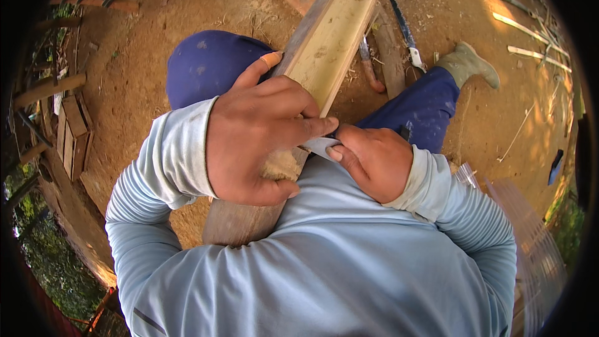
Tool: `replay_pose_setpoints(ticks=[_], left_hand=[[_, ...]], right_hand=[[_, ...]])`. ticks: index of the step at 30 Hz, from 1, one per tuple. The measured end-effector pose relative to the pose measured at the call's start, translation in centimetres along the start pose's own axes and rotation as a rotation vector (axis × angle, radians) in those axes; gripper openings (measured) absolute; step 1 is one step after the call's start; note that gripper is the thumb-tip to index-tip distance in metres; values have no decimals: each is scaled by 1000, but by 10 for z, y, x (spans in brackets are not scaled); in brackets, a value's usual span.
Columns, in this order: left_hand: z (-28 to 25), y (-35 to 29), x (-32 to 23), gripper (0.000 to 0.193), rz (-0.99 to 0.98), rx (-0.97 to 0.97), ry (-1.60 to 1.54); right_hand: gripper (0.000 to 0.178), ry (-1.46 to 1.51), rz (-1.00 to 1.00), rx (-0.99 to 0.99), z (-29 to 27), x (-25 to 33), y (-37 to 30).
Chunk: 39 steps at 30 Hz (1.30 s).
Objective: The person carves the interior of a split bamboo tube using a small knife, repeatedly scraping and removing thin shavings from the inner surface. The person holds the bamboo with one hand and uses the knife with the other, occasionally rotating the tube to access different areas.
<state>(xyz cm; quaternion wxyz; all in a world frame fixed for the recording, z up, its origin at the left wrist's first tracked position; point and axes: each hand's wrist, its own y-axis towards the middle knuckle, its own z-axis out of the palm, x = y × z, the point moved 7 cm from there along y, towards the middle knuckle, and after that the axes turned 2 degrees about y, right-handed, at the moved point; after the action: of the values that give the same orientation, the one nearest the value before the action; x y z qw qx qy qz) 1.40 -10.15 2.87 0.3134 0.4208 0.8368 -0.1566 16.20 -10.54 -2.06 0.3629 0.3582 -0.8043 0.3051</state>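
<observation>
A length of split bamboo (340,37), its pale yellow hollow face up, slants away from my lap along a grey-brown wooden plank (240,228). My left hand (259,128) grips the bamboo near its close end, thumb on the near side, one finger with a tan wrap reaching across to the left edge. Pinched in my right hand (374,159) is a thin, flat, pale-grey piece (321,146), held against the bamboo's right edge. Whether it is a blade or a folded sheet I cannot tell. My left index fingertip almost meets it.
Right of the bamboo lie a saw (405,28) with a dark blade and a tool with a curved brown handle (372,75). My booted leg (465,65) stretches right. Bamboo poles (524,22) lie far right; a wooden crate (73,134) stands left; clear corrugated sheets (530,243) lie near right.
</observation>
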Motion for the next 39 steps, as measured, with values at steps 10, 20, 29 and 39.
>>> replay_pose_setpoints(ticks=[10,20,29,39], left_hand=[[-10,-4,0,89,-22,-197,-44],[0,13,-20,49,57,195,99],[-11,4,-7,50,-65,-41,15],[-14,-8,1,26,53,-169,-32]], right_hand=[[30,304,278,-312,-31,-32,-13],[34,725,404,-487,-31,-65,-29],[32,679,378,-422,-30,-73,-23],[29,734,407,-458,-35,-92,-14]])
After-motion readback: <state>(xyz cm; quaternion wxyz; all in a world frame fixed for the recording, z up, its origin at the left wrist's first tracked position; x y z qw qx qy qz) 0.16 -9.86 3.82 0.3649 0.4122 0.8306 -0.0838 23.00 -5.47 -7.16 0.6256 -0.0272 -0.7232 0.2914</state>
